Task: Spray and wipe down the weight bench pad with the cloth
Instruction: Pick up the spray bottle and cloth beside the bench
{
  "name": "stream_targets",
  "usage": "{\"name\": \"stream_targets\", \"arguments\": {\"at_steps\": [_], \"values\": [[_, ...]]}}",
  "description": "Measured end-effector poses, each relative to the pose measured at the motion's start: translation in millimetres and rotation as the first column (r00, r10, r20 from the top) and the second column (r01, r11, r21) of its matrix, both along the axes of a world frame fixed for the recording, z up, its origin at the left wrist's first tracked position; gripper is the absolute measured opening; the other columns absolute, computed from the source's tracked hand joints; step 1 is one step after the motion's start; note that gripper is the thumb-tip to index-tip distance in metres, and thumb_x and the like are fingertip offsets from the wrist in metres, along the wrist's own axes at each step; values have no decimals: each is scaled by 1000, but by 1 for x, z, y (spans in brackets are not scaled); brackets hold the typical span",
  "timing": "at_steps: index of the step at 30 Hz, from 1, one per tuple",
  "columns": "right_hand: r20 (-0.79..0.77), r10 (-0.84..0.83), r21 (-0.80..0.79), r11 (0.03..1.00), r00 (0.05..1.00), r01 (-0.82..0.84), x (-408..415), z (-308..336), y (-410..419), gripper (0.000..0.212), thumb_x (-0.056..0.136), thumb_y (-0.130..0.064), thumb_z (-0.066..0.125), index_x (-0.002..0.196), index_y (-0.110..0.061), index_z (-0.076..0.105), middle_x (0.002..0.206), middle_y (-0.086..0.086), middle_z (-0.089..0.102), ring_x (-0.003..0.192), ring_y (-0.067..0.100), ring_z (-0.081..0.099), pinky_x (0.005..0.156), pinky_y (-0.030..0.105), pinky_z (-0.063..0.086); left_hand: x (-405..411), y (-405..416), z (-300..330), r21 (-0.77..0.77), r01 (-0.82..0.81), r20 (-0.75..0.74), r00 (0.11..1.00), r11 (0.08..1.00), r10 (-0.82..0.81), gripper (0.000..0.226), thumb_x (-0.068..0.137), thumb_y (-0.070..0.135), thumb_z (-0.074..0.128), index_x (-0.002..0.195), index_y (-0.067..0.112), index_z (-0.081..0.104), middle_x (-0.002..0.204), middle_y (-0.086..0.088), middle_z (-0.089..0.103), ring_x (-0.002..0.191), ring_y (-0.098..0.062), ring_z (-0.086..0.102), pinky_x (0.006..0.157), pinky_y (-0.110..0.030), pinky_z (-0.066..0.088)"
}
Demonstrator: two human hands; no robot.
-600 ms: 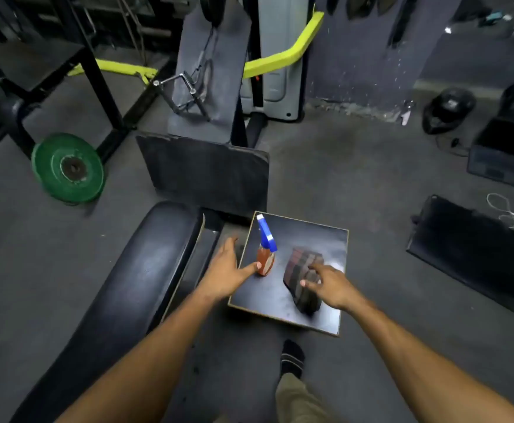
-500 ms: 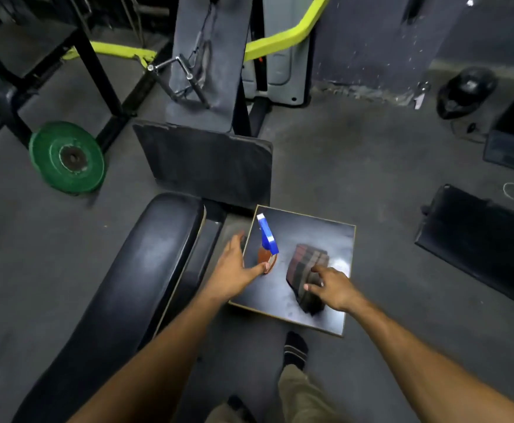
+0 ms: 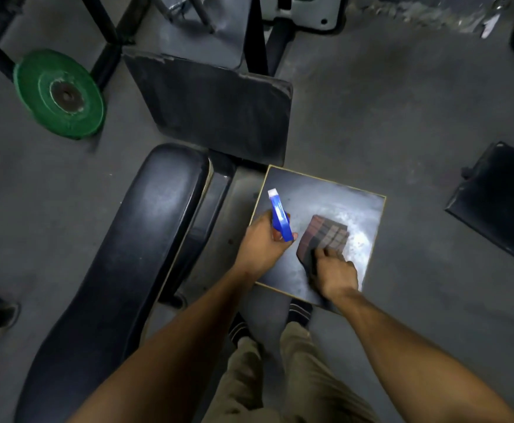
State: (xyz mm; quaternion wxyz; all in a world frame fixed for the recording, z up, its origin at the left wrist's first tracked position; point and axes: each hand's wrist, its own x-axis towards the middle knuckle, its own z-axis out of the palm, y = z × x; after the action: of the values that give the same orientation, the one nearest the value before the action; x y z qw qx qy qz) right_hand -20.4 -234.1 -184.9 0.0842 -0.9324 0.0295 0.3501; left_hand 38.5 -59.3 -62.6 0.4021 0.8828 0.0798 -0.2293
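The long black weight bench pad (image 3: 121,254) runs from the lower left up toward the middle. Right of it lies a square dark board (image 3: 325,196) with a pale edge. My left hand (image 3: 258,245) grips the spray bottle (image 3: 278,216), whose blue head points up and away; the bottle's body is hidden by my fingers. A folded checked cloth (image 3: 325,236) of red and brown lies on the board. My right hand (image 3: 335,273) grips the cloth's near end with curled fingers.
A green weight plate (image 3: 60,93) leans on a black rack at the upper left. A worn dark pad (image 3: 216,108) stands just beyond the bench. Another black pad (image 3: 499,203) lies on the floor at right. My feet and trousers (image 3: 280,377) are below the board.
My left hand has closed round the spray bottle. My right hand has moved onto the cloth's near end and curled its fingers on it. The view has tilted down and come closer.
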Motion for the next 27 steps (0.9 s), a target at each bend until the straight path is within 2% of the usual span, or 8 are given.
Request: {"name": "stream_targets", "arguments": {"at_steps": [4, 9, 11, 16, 20, 22, 25, 27], "values": [[7, -37, 12, 999, 999, 37, 5, 4, 1, 35, 97, -27, 59, 130, -18, 53, 131, 9, 64, 115, 35, 68, 90, 42, 50, 0, -4, 9, -6, -83, 24, 996, 997, 83, 15, 91, 30, 68, 99, 17, 65, 94, -6, 70, 90, -27, 67, 82, -35, 54], [-18, -200, 244, 949, 980, 199, 11, 29, 1, 11, 90, -25, 63, 98, -23, 55, 108, 11, 68, 96, 38, 66, 70, 36, 44, -17, 21, 12, 10, -178, -4, 984, 984, 178, 23, 90, 39, 66, 84, 21, 54, 78, -6, 66, 79, -27, 67, 68, -28, 49], [-21, -244, 335, 912, 970, 236, 12, 39, 7, 17, 87, -24, 64, 85, -26, 47, 93, 5, 67, 86, 34, 63, 67, 36, 42, -30, 39, 16, -13, -235, -8, 972, 972, 235, 27, 86, 42, 70, 91, 17, 64, 82, -7, 69, 77, -23, 65, 68, -25, 48], [-36, -225, 420, 881, 974, 219, 15, 66, 50, 10, 88, -23, 59, 88, -22, 49, 78, 4, 66, 79, 32, 63, 71, 43, 51, -73, 95, 28, -47, -382, 5, 924, 923, 383, 41, 80, 42, 72, 118, 26, 71, 98, 3, 75, 95, -12, 69, 79, -20, 45], [-68, -192, 495, 845, 979, 200, 17, 82, 111, 4, 97, -21, 53, 93, -18, 53, 84, 9, 69, 81, 35, 64, 70, 45, 54, -112, 144, 37, -29, -513, 38, 857, 858, 513, 29, 85, 34, 72, 111, 22, 73, 96, -1, 77, 91, -13, 69, 81, -26, 48], [-84, -195, 532, 820, 977, 209, 14, 90, 148, 11, 101, -22, 50, 96, -14, 55, 93, 6, 69, 88, 31, 63, 77, 42, 51, -132, 172, 41, -21, -582, 55, 811, 813, 582, 24, 85, 32, 72, 106, 20, 73, 91, -3, 76, 82, -11, 66, 80, -27, 50], [-120, -191, 608, 761, 974, 224, 5, 98, 205, 18, 104, -23, 48, 92, -13, 57, 107, 0, 76, 99, 22, 66, 91, 37, 50, -162, 213, 46, -9, -680, 76, 730, 733, 679, 25, 86, 27, 73, 110, 23, 73, 91, -3, 76, 85, -17, 68, 76, -24, 47], [-114, -151, 610, 770, 982, 189, -5, 100, 241, 22, 105, -27, 50, 92, -12, 60, 111, 8, 76, 105, 28, 67, 95, 42, 50, -179, 237, 51, -23, -721, 80, 689, 693, 720, 8, 86, 28, 70, 92, 24, 68, 79, -4, 68, 74, -20, 58, 71, -24, 43]]}}
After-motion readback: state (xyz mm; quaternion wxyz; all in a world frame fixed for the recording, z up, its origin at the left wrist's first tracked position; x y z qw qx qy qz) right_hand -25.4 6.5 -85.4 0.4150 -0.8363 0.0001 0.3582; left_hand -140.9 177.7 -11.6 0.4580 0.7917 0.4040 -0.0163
